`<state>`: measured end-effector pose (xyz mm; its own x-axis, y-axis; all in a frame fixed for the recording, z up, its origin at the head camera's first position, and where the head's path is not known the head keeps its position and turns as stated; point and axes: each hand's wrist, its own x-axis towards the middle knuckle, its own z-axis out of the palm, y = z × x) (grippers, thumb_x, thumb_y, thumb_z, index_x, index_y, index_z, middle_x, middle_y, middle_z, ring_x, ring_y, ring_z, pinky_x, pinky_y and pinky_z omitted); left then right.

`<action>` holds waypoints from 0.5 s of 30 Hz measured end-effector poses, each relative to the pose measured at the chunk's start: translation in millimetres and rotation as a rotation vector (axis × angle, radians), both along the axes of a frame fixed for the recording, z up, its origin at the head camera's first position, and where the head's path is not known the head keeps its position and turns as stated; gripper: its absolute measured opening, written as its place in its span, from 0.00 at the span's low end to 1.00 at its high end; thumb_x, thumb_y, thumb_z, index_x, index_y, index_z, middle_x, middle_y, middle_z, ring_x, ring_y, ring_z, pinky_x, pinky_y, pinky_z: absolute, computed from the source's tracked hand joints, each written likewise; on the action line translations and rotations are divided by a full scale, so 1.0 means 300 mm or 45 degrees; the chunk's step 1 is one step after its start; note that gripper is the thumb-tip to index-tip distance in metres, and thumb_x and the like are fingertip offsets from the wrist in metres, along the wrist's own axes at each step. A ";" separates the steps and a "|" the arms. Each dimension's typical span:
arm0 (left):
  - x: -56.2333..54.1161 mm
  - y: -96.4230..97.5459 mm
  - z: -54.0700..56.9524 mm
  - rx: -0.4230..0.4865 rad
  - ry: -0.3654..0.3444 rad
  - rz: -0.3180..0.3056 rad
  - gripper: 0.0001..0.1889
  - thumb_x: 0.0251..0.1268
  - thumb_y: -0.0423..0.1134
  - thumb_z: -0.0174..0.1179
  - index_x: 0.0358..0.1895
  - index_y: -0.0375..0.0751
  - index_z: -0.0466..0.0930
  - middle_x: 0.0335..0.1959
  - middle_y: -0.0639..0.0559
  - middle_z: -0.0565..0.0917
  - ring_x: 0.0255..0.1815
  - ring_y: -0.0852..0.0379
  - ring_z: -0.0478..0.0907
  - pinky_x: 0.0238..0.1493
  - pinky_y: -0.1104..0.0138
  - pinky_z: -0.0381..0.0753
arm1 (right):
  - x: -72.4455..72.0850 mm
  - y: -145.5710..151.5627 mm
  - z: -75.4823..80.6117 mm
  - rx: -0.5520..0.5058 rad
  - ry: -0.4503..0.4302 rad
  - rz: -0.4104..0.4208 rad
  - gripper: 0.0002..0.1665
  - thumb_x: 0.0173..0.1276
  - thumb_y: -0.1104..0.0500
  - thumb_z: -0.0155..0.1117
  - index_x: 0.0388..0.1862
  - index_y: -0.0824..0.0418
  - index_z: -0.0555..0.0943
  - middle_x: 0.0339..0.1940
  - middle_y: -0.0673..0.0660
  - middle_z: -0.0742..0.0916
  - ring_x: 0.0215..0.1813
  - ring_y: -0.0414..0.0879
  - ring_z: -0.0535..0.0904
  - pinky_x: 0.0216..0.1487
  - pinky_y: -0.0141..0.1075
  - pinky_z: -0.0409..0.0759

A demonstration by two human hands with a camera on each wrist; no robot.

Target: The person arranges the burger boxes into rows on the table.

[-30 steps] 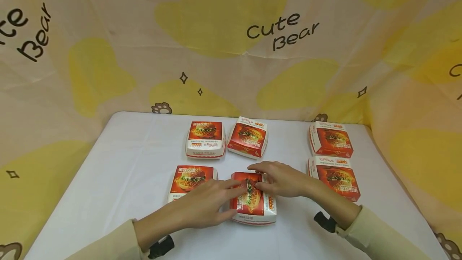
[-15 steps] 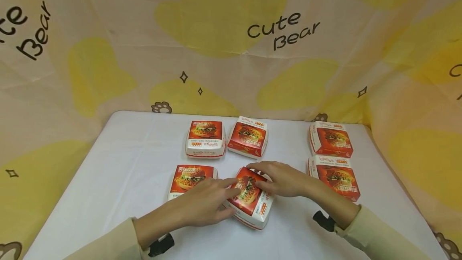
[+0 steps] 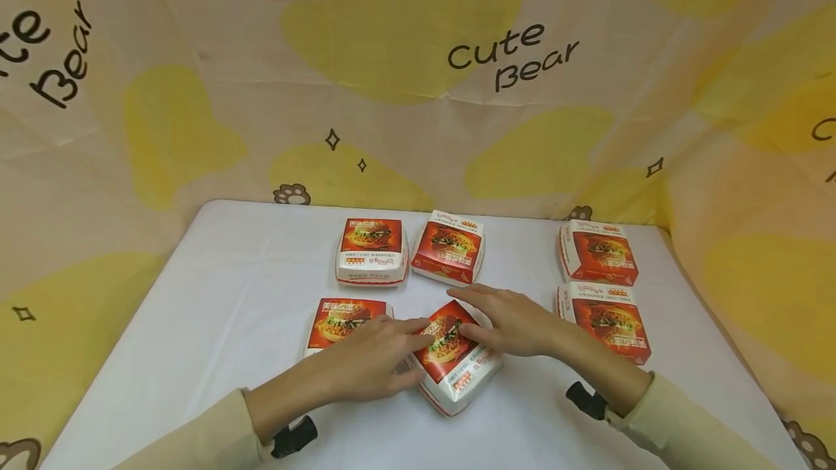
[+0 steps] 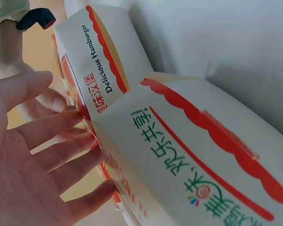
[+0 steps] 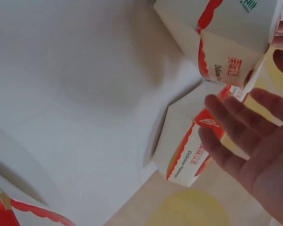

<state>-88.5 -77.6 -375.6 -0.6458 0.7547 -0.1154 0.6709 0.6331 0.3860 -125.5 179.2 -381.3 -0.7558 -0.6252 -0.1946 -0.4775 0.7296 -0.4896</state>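
Observation:
A red and white burger box (image 3: 448, 363) sits at the front middle of the table, turned diagonally. My left hand (image 3: 369, 365) lies at its left side with spread fingers; in the left wrist view those fingers (image 4: 61, 146) look nearly straight. On the opposite side my right hand (image 3: 509, 321) reaches across the box's far right corner, thumb over the printed top. Its fingers (image 5: 226, 127) appear loosely extended in the right wrist view. A second burger box (image 3: 342, 321) is partly hidden behind my left hand and forearm.
Two burger boxes stand side by side at the back, a left one (image 3: 371, 252) and a tilted right one (image 3: 449, 246). On the right side, another box (image 3: 599, 252) stands behind a similar box (image 3: 610, 321). Beyond the white table (image 3: 235, 296) hangs a printed curtain (image 3: 392, 42).
Between my hands the burger box has turned clockwise as seen from above, its white panel swinging from the right toward the lower right. Both hands stay almost in place.

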 end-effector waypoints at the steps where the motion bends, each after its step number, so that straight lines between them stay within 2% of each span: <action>1: -0.002 0.000 -0.001 -0.005 0.003 0.006 0.25 0.67 0.50 0.62 0.64 0.45 0.79 0.66 0.45 0.76 0.64 0.49 0.76 0.66 0.44 0.70 | 0.000 -0.001 0.000 -0.006 -0.006 0.009 0.34 0.73 0.46 0.61 0.74 0.56 0.69 0.71 0.58 0.76 0.69 0.56 0.73 0.64 0.59 0.72; 5: -0.004 -0.001 -0.003 -0.004 0.039 0.040 0.25 0.66 0.50 0.62 0.65 0.46 0.79 0.67 0.45 0.76 0.62 0.46 0.77 0.66 0.45 0.70 | 0.000 -0.003 -0.002 -0.007 -0.042 0.021 0.33 0.72 0.51 0.63 0.72 0.58 0.71 0.70 0.57 0.76 0.71 0.54 0.71 0.65 0.57 0.72; 10: -0.004 0.003 -0.007 0.021 0.104 0.090 0.24 0.66 0.50 0.62 0.63 0.45 0.81 0.65 0.45 0.78 0.59 0.46 0.80 0.63 0.49 0.74 | 0.002 -0.002 -0.002 0.028 -0.009 -0.031 0.32 0.69 0.49 0.66 0.68 0.59 0.75 0.65 0.57 0.80 0.65 0.53 0.76 0.62 0.56 0.75; 15: -0.005 0.004 -0.010 0.007 0.136 0.088 0.24 0.66 0.50 0.63 0.61 0.44 0.82 0.64 0.45 0.79 0.60 0.46 0.79 0.64 0.48 0.73 | 0.007 -0.001 -0.005 0.056 0.009 -0.055 0.32 0.68 0.46 0.67 0.67 0.58 0.76 0.64 0.56 0.81 0.63 0.54 0.77 0.61 0.56 0.76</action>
